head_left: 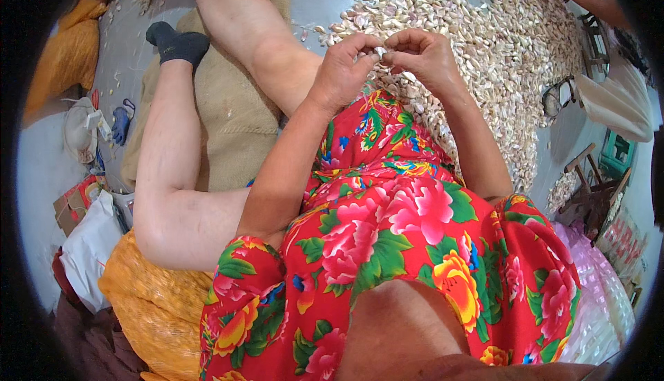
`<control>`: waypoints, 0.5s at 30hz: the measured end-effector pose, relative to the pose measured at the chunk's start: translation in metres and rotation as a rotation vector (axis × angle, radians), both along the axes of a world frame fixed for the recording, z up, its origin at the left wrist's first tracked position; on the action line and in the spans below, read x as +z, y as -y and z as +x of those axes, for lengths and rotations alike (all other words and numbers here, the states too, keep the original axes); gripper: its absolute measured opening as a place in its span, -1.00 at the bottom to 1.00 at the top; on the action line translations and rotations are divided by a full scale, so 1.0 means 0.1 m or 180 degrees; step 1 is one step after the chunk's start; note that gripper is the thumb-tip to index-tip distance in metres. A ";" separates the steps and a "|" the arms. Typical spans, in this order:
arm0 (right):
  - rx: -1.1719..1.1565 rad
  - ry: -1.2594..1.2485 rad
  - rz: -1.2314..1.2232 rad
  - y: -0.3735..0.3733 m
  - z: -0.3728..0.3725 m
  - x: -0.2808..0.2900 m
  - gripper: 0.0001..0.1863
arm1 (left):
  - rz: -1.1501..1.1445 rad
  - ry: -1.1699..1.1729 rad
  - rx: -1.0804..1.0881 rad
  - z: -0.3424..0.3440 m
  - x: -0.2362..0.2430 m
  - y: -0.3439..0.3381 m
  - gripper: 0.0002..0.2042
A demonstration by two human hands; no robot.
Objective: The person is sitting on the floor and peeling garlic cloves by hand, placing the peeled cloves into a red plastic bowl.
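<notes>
At the upper centre of the frame, the left hand's (342, 70) thumb and forefinger were pinched on a small whitish garlic clove (379, 50); the right hand's (434, 61) fingertips were drawn narrowly together just beside it, though whether they gripped it too could not be told. Around and beyond the right hand, a broad pile of cloves (491, 56) covered the upper right. Brown sackcloth (235, 128) lay between the legs at upper left, and an orange sack (162, 305) sat at lower left

A wooden stool (589, 184) rests on grey floor (128, 39).
</notes>
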State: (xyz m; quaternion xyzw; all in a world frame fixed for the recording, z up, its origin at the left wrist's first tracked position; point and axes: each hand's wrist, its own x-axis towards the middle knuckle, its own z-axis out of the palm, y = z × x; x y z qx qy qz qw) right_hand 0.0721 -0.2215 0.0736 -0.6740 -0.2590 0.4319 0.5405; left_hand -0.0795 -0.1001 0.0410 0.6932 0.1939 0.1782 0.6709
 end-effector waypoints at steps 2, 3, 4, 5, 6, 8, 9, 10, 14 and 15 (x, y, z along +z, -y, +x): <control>-0.0002 -0.0008 -0.0019 0.01 0.00 -0.04 -0.79 | 0.0309 0.0059 -0.0062 0.02 -0.01 0.01 -0.79; 0.0004 -0.0011 -0.0030 0.01 -0.01 -0.05 -0.78 | 0.0463 0.0089 -0.0086 0.02 -0.01 0.01 -0.78; 0.0058 0.0051 -0.0076 0.01 -0.01 -0.04 -0.79 | 0.0580 0.0093 -0.0111 0.02 -0.01 0.02 -0.77; 0.0044 0.0050 -0.0094 0.01 -0.02 -0.04 -0.79 | 0.0696 0.0097 -0.0133 0.02 -0.01 0.04 -0.76; 0.0031 0.0050 -0.0117 0.02 -0.02 -0.03 -0.79 | 0.0808 0.0104 -0.0155 0.03 0.01 0.05 -0.75; 0.0029 0.0038 -0.0177 0.02 -0.01 0.01 -0.75 | 0.0937 0.0092 -0.0191 0.04 0.05 0.08 -0.72; 0.0002 0.0048 -0.0220 0.01 -0.02 0.01 -0.74 | 0.1013 0.0094 -0.0205 0.04 0.05 0.09 -0.70; -0.0024 0.0058 -0.0264 0.00 -0.02 0.00 -0.72 | 0.1075 0.0026 -0.0204 0.04 0.06 0.09 -0.70; 0.0014 0.0148 -0.0428 -0.06 -0.04 -0.02 -0.64 | 0.1274 -0.0056 -0.0161 0.02 0.02 0.10 -0.70; -0.0036 0.0139 -0.0381 -0.05 -0.04 -0.04 -0.63 | 0.1317 -0.0017 -0.0149 0.04 0.03 0.10 -0.70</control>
